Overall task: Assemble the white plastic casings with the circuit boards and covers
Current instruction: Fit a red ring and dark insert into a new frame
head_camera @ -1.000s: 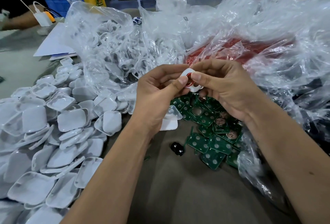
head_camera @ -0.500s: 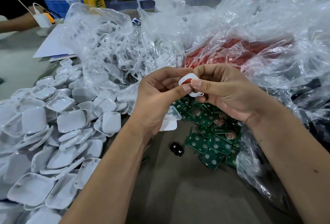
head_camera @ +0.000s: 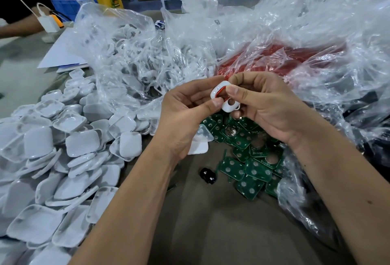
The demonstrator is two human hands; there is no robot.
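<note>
Both hands hold one small white plastic casing [head_camera: 229, 104] above the table, with a red part showing inside it and a round hole in its face. My left hand [head_camera: 185, 114] pinches its lower left side with thumb and fingers. My right hand [head_camera: 266, 104] grips it from the right, thumb pressed on its top. Directly below lies a heap of green circuit boards [head_camera: 253, 165]. A large pile of white covers [head_camera: 63, 155] spreads over the left of the table.
A clear bag of white casings [head_camera: 137, 62] and a bag of red parts [head_camera: 274, 57] lie behind my hands; crumpled plastic fills the right. A small black part [head_camera: 207, 176] sits on the brown table [head_camera: 211, 222]. Another person's arm [head_camera: 19, 26], bottle and drink cup stand far left.
The casing has turned in my fingers so its face with the round hole now shows. Both hands stayed in nearly the same place.
</note>
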